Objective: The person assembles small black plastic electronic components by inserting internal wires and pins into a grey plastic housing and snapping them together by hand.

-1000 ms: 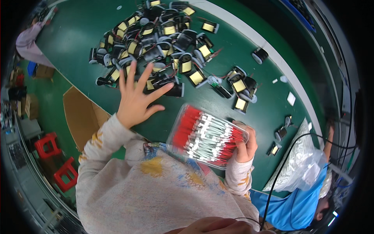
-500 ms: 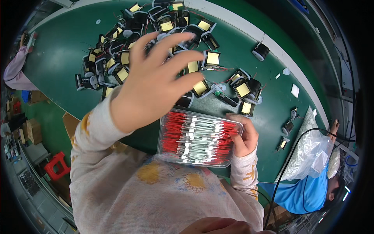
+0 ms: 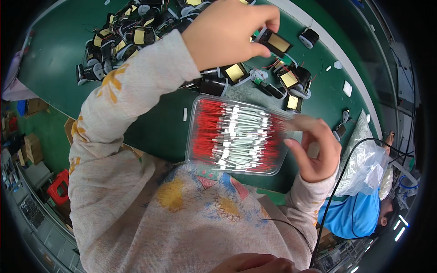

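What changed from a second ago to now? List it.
The left hand left the pile of black and yellow parts, rose, and now pinches one part. The right hand let go of the clear tray's edge and hovers open beside it. Tray and pile stayed put.

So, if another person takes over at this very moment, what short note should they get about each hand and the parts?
Left hand: raised over the green table, pinching one black part with a yellow face between its fingertips.
Right hand: open, beside the right end of the clear tray, fingers curled, holding nothing visible.
Tray: at the table's near edge, full of red and white wires.
Pile of the same black and yellow parts: on the table beyond the tray.
Done: one part lifted.
Left: no wire taken from the tray yet.
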Demonstrator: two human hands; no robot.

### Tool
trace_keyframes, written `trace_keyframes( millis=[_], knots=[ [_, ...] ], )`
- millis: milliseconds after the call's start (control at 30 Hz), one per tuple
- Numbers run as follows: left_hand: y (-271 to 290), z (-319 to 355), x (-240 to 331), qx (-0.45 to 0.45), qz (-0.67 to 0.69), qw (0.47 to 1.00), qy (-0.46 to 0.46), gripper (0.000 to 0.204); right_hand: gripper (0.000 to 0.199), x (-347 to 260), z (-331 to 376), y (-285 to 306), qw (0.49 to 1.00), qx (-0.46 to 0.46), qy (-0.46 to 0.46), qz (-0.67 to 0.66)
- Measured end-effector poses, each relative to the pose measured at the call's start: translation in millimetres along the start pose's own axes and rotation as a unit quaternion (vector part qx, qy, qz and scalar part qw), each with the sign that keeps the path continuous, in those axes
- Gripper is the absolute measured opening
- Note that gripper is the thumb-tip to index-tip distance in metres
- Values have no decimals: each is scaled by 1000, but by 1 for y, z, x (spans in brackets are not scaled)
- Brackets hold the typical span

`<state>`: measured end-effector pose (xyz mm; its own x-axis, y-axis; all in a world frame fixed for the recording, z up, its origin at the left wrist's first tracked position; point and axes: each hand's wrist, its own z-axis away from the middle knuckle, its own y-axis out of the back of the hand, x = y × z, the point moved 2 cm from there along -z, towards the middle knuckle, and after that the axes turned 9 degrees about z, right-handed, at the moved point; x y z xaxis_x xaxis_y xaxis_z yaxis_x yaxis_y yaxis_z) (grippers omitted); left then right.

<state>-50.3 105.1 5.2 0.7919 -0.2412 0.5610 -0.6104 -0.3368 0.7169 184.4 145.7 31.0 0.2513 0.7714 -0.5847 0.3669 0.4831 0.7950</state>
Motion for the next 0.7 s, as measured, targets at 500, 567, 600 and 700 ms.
trace_keyframes(
  millis=[500,567,600,700],
  knots=[
    [10,53,21,82,424,883,181,12,38,-17,-27,-30,982,-69,144,101],
    [7,57,14,87,449,881,120,26,37,-20,-29,-30,980,-65,156,109],
    [10,59,14,66,460,877,123,33,36,-22,-30,-30,977,-62,165,119],
    [2,58,15,47,453,887,76,34,34,-29,-26,-30,970,-67,177,152]
  ],
)
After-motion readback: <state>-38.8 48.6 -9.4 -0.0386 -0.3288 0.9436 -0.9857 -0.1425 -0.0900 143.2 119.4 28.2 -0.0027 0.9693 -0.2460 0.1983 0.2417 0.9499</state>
